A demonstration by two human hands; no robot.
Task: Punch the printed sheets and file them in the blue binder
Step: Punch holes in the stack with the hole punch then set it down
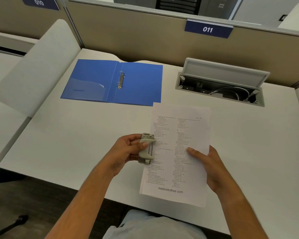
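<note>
At the near centre of the white desk (76,135), a stack of printed sheets (171,169) is held lengthwise, its near end projecting past the desk edge. The right edge of the stack is gripped by the right hand (209,168), with the thumb laid on the printed face; the fingers are hidden beneath the paper. A grey two-hole punch (146,149) is gripped by the left hand (126,152), the fingers being curled round its body and the thumb set on its lever. The punch is set over the left edge of the sheets, about midway along it. Whether the paper is fully seated in the slot cannot be told. The blue binder (140,83) is found lying open and flat at the far left of the desk, with its ring mechanism (121,80) exposed at the spine. Its near right corner is overlapped in view by the far left corner of the sheets. At the far right, a cable hatch (219,94) is recessed in the desk, its lid (224,73) raised and white cables visible inside. A beige partition (145,37) is noted behind the desk, bearing blue labels marked 011 (207,29) and 010 (39,2).
</note>
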